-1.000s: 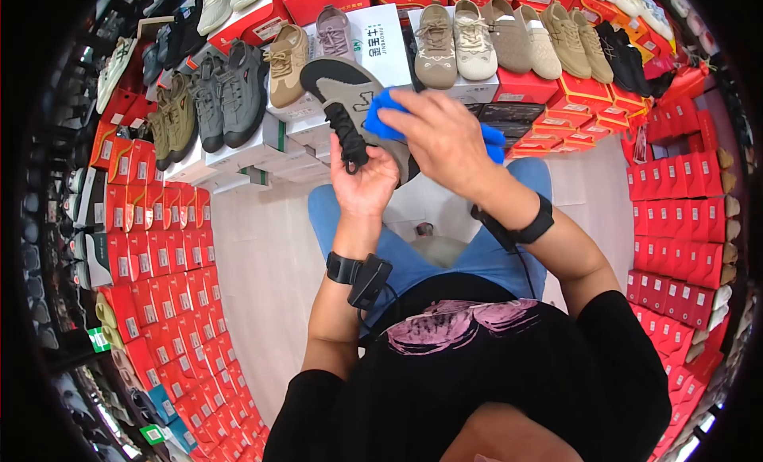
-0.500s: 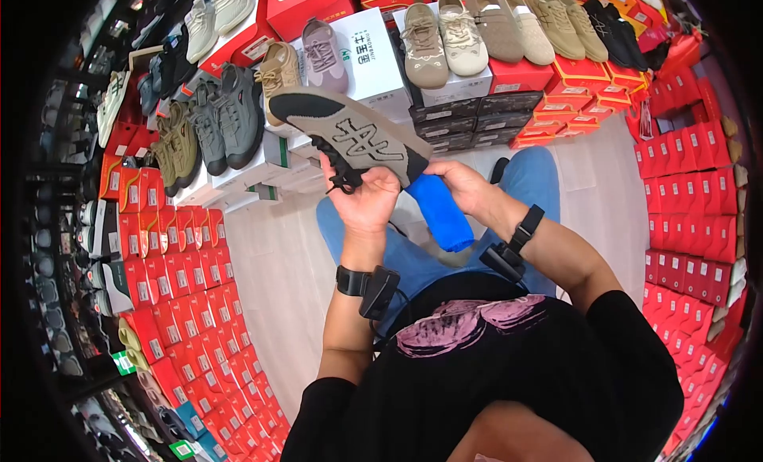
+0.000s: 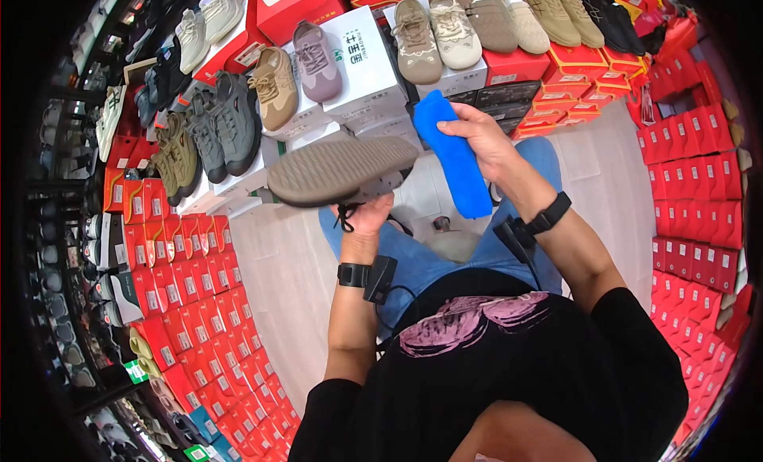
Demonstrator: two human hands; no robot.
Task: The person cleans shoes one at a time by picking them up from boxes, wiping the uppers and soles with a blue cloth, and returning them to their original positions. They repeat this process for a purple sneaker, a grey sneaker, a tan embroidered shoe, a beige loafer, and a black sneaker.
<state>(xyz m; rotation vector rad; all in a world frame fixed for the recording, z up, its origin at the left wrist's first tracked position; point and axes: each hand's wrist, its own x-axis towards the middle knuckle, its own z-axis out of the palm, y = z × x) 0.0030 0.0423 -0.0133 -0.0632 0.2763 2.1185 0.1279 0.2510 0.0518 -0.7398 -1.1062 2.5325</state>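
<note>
Left hand (image 3: 372,215) closed on shoe (image 3: 340,169) from beneath — sole turned up, laces dangling. Right hand (image 3: 483,137) gripping blue cloth (image 3: 455,164), just beside shoe end, above lap. Beyond — display shoes (image 3: 417,33) on stacked boxes (image 3: 362,60); red boxes (image 3: 691,144) at both sides.

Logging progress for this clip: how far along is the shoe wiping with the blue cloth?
Done: the cloth was on the upper a second ago. In hand: the left hand holds the grey-beige knit sneaker with its ribbed sole turned up, while the right hand holds the folded blue cloth lifted clear of it. Left: the sole shows no cloth contact yet, so it probably remains.
</note>
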